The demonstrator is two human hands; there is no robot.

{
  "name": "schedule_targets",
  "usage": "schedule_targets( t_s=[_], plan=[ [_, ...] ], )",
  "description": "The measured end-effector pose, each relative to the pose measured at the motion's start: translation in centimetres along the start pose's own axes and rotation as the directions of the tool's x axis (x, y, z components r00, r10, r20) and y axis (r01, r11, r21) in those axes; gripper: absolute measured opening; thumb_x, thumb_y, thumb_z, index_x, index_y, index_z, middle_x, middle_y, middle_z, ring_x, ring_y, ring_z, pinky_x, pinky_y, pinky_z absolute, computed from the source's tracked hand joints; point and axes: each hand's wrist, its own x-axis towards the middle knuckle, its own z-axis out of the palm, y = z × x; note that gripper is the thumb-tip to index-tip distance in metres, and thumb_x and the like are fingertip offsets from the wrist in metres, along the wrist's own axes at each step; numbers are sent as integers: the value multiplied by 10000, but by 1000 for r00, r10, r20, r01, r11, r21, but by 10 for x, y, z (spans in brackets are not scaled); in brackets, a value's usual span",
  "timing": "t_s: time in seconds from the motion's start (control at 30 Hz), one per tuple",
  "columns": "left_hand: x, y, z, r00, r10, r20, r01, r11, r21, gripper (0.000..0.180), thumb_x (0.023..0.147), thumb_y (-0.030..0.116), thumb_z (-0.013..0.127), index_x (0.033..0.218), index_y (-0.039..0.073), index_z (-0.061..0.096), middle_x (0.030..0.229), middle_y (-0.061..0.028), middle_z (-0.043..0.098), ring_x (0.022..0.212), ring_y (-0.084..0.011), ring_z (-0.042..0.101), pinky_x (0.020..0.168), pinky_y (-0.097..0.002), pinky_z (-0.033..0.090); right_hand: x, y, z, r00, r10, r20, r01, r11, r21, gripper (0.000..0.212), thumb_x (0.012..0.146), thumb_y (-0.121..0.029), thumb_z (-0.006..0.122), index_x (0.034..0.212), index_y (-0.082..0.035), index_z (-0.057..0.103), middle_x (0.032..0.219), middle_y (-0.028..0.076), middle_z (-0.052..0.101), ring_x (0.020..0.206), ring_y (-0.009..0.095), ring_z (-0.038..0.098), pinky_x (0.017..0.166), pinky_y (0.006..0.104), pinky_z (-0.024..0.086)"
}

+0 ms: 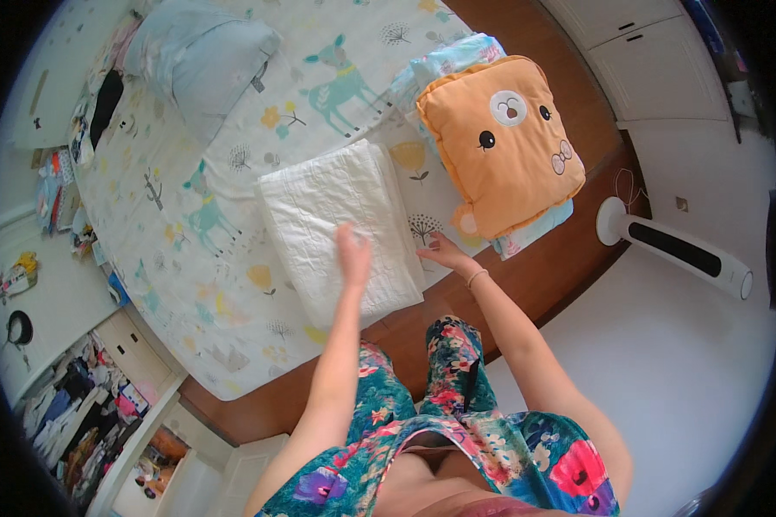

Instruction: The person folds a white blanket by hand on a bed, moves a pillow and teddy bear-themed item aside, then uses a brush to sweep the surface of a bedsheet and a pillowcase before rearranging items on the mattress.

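Note:
A white quilted bedding piece (323,202), folded into a thick rectangle, lies on the bed in front of me. My left hand (352,256) is over its middle, blurred by motion, so its fingers cannot be read and I cannot tell whether it touches the cloth. Just off the folded piece's right edge is my right hand (447,253), its fingers apart and nothing in them. To the right of that stack, an orange animal-face cushion (509,164) rests on a folded light-blue patterned cloth (444,60).
A deer-print sheet (224,310) covers the bed, which has a brown wooden edge (569,258). Crumpled pale-blue bedding (198,60) lies at the far left. A white tower fan (677,246) stands right; a wardrobe with clothes (78,405) is at lower left.

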Motion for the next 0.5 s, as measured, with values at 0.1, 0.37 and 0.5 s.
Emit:
schedule_targets(
  t_s=[0.1,0.37,0.5],
  plan=[
    [13,-79,-58,938,-92,-334,225,896,383,572,716,202,651,1169,-39,398,1142,-208,455,1098,-317,404,952,-398,297,7,-12,-5,996,-56,-73,54,998,-17,901,649,-457,684,1269,54,276,1138,234,484,1036,290,502,856,325,407],
    [8,-173,-123,632,-627,456,749,343,-567,668,778,338,626,1255,-18,322,1228,-99,445,1102,-219,442,916,-327,369,17,-9,15,996,-42,-74,41,999,-7,767,701,-337,685,1252,35,304,1125,195,495,1037,253,496,858,349,408],
    [12,-198,-133,636,-636,437,750,375,-546,700,770,324,638,1260,-39,294,1211,-124,452,1091,-228,454,907,-333,386,-7,-46,14,996,-81,-40,82,630,772,598,786,-255,622,1243,-11,322,1150,141,481,1068,222,468,881,381,389]
  ],
)
